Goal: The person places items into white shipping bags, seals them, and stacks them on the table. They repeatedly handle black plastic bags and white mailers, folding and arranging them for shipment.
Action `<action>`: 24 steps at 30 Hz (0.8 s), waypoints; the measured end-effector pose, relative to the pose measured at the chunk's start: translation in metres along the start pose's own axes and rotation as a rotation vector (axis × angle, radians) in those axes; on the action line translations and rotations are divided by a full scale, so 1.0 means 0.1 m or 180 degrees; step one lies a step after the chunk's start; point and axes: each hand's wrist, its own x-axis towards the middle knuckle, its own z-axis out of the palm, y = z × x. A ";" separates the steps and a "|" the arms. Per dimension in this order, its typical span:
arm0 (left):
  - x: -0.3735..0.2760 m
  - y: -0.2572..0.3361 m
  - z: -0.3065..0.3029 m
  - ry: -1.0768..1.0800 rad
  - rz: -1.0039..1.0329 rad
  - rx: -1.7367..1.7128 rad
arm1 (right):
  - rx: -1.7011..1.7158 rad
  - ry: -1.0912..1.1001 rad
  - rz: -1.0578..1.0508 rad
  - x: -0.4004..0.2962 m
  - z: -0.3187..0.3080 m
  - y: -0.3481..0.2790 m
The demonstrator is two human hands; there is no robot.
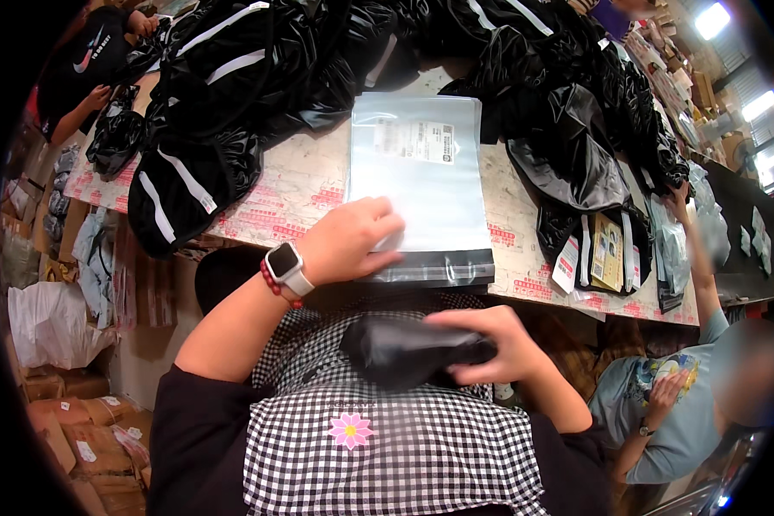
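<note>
A stack of clear plastic mailing bags (426, 206) with a dark lower edge lies at the table's front; the top one bears a printed label (419, 140). My left hand (355, 238), with a watch and a red bead bracelet on its wrist, is over the stack's lower left part, fingers apart and slightly blurred; nothing shows in its grip. Close to my apron, my right hand (490, 342) grips a bundled glossy black item (413, 355), blurred, between thumb and fingers.
Glossy black pieces with white strips (180, 187) are heaped on the table (284, 193), left and behind. Others (571, 161) lie right, one with printed cards (606, 251). A person (671, 400) reaches to bags at the right; another person (84, 71) stands back left. Cartons (97, 445) are low left.
</note>
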 end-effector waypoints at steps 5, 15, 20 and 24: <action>0.00 0.09 0.10 -0.0190 0.0265 0.0767 | -0.2116 0.2550 -0.0796 -0.20 -0.06 -0.03; 0.23 0.21 0.07 0.1339 -0.0744 -0.0871 | -0.2737 0.1191 0.0734 0.27 0.13 0.05; 0.16 0.39 0.18 0.1270 -0.0510 -0.0334 | -0.2942 0.1910 0.1002 0.79 0.33 0.17; 0.05 0.45 0.20 0.1486 -0.0553 0.0109 | -0.3400 0.1955 0.1111 0.94 0.44 0.27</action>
